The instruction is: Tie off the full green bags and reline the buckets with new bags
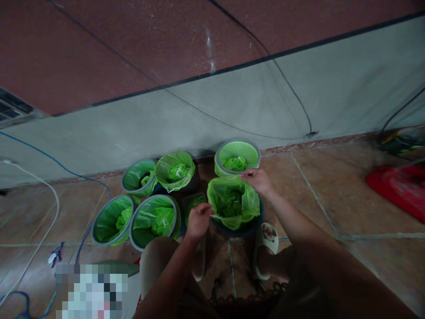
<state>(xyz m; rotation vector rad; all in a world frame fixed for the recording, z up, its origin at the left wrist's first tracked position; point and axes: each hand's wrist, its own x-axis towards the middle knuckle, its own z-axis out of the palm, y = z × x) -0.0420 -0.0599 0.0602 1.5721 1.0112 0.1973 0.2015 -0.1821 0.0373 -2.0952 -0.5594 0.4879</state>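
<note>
Between my two hands a thin green bin bag (249, 201) hangs open inside a dark blue trash bin (244, 229) on the floor. My left hand (199, 218) pinches the bag's edge at its left, where a pale drawstring shows. At the bag's far right edge, my right hand (259, 180) pinches the rim too, fingers closed. Just behind stands a lined trash bin (237, 155) with a grey ring around its top. Crumpled green plastic lies at the bottom of the bag.
Several more green-lined bins (152, 221) stand to the left, close together. A grey wall (199, 115) runs behind them. Blue hose (79, 248) and a white cable (56, 199) trail over the tiles at left. A red object (395, 188) lies at right.
</note>
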